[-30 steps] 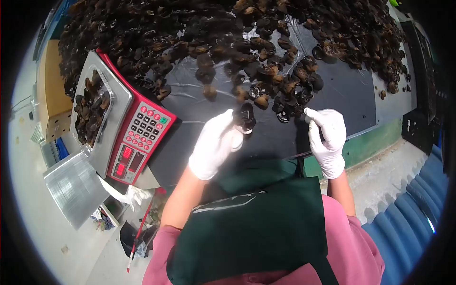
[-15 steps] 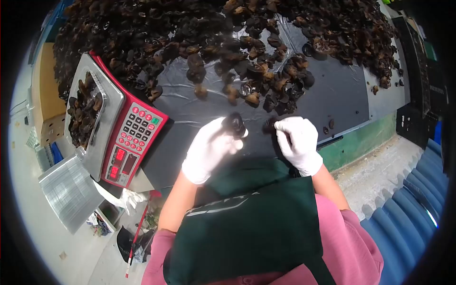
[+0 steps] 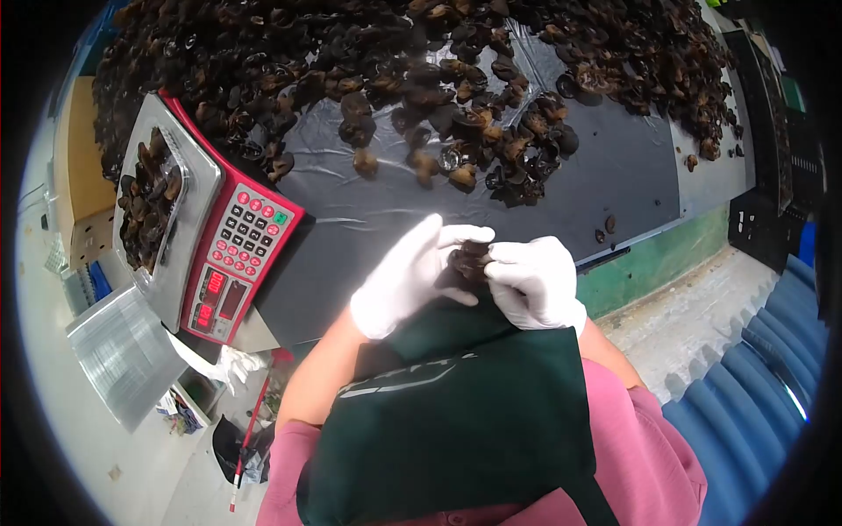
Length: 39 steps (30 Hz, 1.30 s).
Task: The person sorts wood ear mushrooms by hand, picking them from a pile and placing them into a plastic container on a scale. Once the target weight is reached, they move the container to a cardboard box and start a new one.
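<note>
Both of my hands wear white gloves and meet low over the near edge of the table. A dark brown wood ear mushroom [image 3: 469,260] is between them. My right hand [image 3: 537,280] pinches its right side with thumb and curled fingers. My left hand [image 3: 403,279] curves around its left side, index finger above and thumb below, the piece resting against the inner fingers. Beyond the hands, a loose cluster of wood ear mushrooms [image 3: 526,153] lies on the dark table cover [image 3: 351,215].
A red scale [image 3: 237,254] with a metal tray stands on the left, with mushrooms [image 3: 149,206] in a clear container on it. A large mushroom heap [image 3: 263,61] covers the far table. White gloves [image 3: 232,366] hang below the scale. Blue corrugated sheeting [image 3: 754,351] is at right.
My hands have come together from apart. Each was at a dark piece before; now both are at one mushroom. My left hand has moved right and its fingers have opened out somewhat.
</note>
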### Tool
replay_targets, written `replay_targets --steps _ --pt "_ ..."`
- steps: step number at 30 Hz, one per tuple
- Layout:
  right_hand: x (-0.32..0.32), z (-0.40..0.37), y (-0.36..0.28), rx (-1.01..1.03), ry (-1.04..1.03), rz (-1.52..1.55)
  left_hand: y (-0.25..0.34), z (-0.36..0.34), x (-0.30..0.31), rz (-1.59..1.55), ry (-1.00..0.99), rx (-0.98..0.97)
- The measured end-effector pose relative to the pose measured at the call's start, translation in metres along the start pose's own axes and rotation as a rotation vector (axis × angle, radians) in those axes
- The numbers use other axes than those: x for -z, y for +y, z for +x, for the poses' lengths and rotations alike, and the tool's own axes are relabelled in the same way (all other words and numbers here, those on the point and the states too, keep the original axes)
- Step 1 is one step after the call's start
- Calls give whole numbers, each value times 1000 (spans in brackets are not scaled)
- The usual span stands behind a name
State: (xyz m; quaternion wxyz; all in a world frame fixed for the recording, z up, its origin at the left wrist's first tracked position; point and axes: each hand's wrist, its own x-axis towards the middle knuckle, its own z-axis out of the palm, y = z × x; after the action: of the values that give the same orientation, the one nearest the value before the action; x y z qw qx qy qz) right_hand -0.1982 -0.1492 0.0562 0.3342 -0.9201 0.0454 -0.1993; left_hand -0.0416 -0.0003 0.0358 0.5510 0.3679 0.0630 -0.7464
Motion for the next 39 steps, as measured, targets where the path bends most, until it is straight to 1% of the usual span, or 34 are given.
replay_targets --steps 2,4,5,6,8,9,10,12,13,15,17,20,21,24,25,28,31,34,36,37,39 --pt "9 -2 5 -25 -15 17 0 2 -1 66 8 26" --pt "8 -16 24 -78 298 -176 3 -2 -6 166 78 32" --pt "9 -20 38 -94 327 -259 3 -2 -8 170 105 7" --pt "11 -12 39 -252 280 -327 3 -1 -6 167 90 -12" --pt "5 -8 57 -265 93 -465 0 1 0 160 53 -49" --pt "1 -11 63 -246 87 -476 -2 1 1 129 68 -70" --pt "0 -13 64 -180 104 -486 -1 0 0 116 87 -83" --pt "0 -18 57 -92 166 -454 0 -7 -1 86 141 -106" --pt "-1 -22 56 -57 189 -486 1 -6 1 123 151 -130" --pt "-1 -28 59 -49 214 -496 0 -4 6 89 141 -155" --pt "1 -32 59 -49 229 -475 -2 -3 7 66 122 -163" --pt "5 -24 49 -67 202 -497 3 -3 0 136 137 -133" --pt "3 -21 52 -58 227 -417 4 -2 3 130 54 -143" --pt "11 -15 39 -115 122 -433 5 -2 -7 173 77 -137" --pt "8 -17 41 -50 186 -514 6 0 -4 185 38 -125" --pt "10 -15 36 -55 154 -513 7 -1 -8 184 40 -130" --pt "27 -26 37 -27 36 -477 5 -2 -4 166 66 -151" --pt "66 -49 47 -110 -117 -465 2 -2 5 161 70 -198" --pt "93 -52 45 -175 -181 -493 2 -1 3 145 80 -206" --pt "99 -54 46 -205 -163 -519 2 0 3 142 78 -202" --pt "95 -46 52 -200 -21 -518 1 2 1 135 66 -205"
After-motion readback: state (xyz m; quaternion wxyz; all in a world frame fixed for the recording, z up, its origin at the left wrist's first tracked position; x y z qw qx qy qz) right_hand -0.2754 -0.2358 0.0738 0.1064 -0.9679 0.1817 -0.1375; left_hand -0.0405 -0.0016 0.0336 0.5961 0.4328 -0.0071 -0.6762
